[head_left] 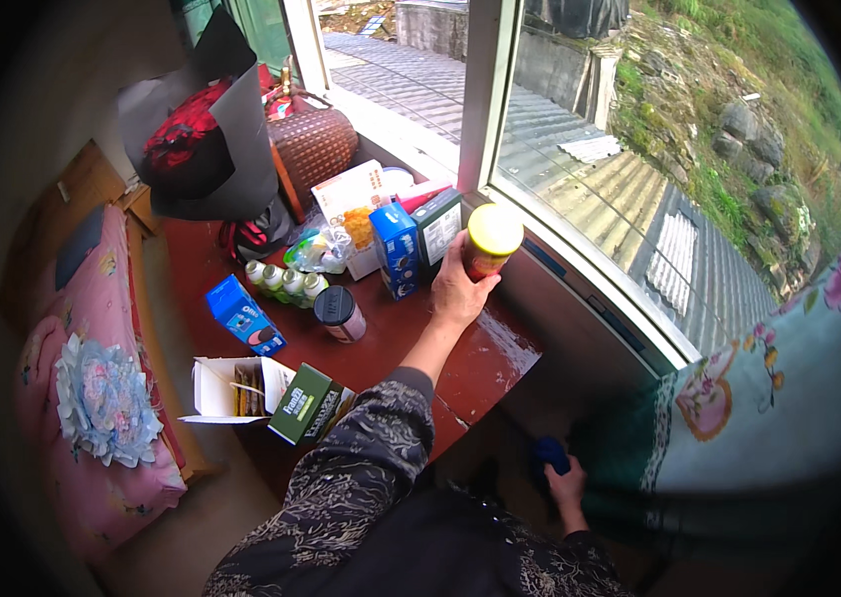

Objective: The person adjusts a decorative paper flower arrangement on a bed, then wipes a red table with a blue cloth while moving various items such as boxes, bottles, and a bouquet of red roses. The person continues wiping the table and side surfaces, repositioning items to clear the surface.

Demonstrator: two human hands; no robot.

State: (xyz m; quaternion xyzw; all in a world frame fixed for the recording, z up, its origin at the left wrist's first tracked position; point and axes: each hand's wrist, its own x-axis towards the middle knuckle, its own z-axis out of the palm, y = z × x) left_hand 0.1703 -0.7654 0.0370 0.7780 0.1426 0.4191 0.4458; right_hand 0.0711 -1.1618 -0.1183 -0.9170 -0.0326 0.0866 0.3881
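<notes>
My left hand [456,292] reaches over the table and is closed around a canister [493,244] with a yellow lid and a reddish side, at the window end of the table. Just left of it stand a dark green box [438,229] and a tall blue box [397,254]. Low on the right, off the table's edge, my right hand [568,483] grips a dark blue bundle [550,456] that looks like cloth; its exact kind is hard to make out in the shade.
The red table [411,363] also bears a dark-lidded cup [340,314], several small white bottles [286,283], a blue snack box [245,315], an open white carton [216,393] and a green box [307,403]. A wrapped bouquet [187,134] stands behind. A bed [102,497] lies left, a curtain [749,408] hangs right.
</notes>
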